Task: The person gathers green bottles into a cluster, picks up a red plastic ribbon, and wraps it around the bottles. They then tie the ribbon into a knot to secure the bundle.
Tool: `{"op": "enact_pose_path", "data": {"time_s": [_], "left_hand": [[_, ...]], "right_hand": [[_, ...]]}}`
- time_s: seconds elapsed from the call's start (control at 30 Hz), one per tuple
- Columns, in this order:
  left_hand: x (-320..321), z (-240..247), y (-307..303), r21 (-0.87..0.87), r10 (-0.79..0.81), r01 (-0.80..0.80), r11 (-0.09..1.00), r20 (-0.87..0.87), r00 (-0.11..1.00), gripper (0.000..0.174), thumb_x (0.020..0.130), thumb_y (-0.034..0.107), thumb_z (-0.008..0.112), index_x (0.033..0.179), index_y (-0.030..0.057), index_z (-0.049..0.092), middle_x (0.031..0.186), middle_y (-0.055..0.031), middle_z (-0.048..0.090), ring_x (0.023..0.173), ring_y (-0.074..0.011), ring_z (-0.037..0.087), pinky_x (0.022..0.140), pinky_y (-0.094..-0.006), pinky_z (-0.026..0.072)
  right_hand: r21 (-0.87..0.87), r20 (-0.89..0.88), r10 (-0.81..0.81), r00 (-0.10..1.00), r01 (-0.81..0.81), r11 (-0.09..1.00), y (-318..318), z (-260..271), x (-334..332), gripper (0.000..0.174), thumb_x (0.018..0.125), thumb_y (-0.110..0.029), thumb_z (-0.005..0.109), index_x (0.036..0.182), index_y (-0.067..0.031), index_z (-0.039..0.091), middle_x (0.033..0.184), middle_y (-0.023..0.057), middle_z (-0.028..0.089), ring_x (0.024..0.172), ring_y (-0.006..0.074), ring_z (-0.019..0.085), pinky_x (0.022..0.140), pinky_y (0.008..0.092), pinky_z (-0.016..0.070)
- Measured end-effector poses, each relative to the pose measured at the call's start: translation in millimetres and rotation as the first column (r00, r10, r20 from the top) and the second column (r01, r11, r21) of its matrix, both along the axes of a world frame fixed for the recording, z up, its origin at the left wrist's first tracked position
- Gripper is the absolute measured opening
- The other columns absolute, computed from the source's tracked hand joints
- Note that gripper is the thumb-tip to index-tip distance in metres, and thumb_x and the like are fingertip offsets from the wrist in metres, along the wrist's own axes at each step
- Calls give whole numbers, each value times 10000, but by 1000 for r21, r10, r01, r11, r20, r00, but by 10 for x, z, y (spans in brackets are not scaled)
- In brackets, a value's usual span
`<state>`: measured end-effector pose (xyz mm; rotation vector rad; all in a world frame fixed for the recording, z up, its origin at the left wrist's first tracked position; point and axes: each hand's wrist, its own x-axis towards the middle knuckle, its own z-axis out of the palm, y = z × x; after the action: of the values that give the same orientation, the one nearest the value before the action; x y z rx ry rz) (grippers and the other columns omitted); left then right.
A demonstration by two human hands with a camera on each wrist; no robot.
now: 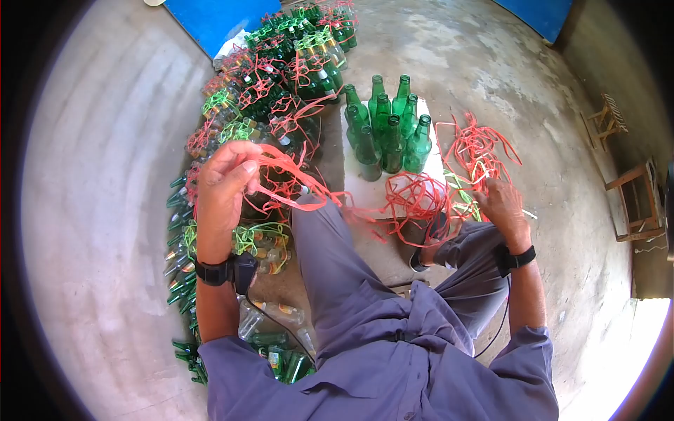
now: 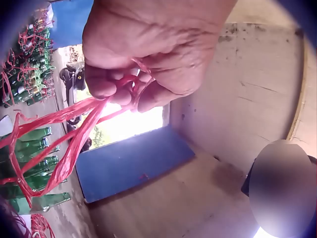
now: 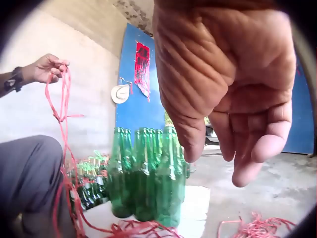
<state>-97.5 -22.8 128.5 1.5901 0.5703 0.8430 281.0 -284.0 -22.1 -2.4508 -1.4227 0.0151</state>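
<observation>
My left hand [image 1: 225, 182] is raised over the left knee and pinches a looped length of red plastic twine [image 2: 74, 148] between thumb and fingers. Its strands hang toward a red tangle [image 1: 414, 196] at the near end of a white board [image 3: 195, 210]. On that board stand several green glass bottles [image 1: 393, 144], upright and grouped close together. My right hand [image 1: 505, 210] hovers at the right, by a loose heap of red twine [image 1: 477, 144] and some light green strands [image 1: 460, 196]. In the right wrist view its fingers hang loosely down, holding nothing.
Many bottles bound with red and green twine [image 1: 281, 81] line the wall at left. Loose bottles [image 1: 281, 358] lie by the left hip. Wooden stools [image 1: 635, 203] stand at the right wall. Blue door panels [image 2: 133, 163] are farther off.
</observation>
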Motion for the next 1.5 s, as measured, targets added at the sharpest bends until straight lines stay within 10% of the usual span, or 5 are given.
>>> {"op": "enact_pose_path", "data": {"time_s": [0.17, 0.37, 0.63, 0.8, 1.5], "left_hand": [[164, 119, -155, 38, -57, 57, 998, 4, 998, 131, 888, 42, 581, 1010, 3, 611, 800, -40, 557, 609, -82, 474, 577, -217, 402], [264, 286, -358, 96, -123, 119, 988, 42, 992, 140, 870, -19, 559, 984, -7, 638, 840, -55, 603, 605, -69, 485, 571, -207, 401], [-122, 343, -53, 166, 98, -112, 980, 91, 991, 113, 900, -12, 552, 981, -10, 630, 830, -55, 611, 584, -60, 463, 527, -189, 372], [-379, 10, 198, 143, 244, -252, 957, 73, 967, 124, 907, -15, 545, 988, 3, 637, 854, -54, 638, 570, -50, 454, 506, -174, 353], [-657, -593, 574, -130, 394, -378, 917, 138, 909, 162, 859, -35, 580, 1000, 18, 641, 799, -76, 660, 525, -68, 504, 428, -181, 359]], "right_hand": [[146, -469, 216, 857, -167, 975, 504, 52, -645, 429, 820, -301, 698, 1127, -6, 654, 896, 246, 674, 846, 383, 667, 744, 447, 532], [508, -423, 593, 685, -363, 781, 1082, -188, -1682, 394, 828, -246, 678, 1137, -5, 640, 931, 238, 674, 843, 395, 659, 745, 468, 521], [323, -561, 364, 743, -209, 923, 1094, -405, -1316, 242, 871, -204, 608, 819, 16, 695, 718, 234, 650, 665, 372, 668, 600, 437, 530], [244, -777, 182, 603, 21, 970, 884, -64, -732, 298, 905, -253, 628, 949, 30, 712, 577, 67, 609, 556, 84, 563, 540, 292, 480], [330, -723, 186, 666, 96, 939, 709, 226, -333, 239, 867, -158, 609, 871, 65, 693, 643, 101, 663, 566, 147, 654, 557, 300, 525]]}}
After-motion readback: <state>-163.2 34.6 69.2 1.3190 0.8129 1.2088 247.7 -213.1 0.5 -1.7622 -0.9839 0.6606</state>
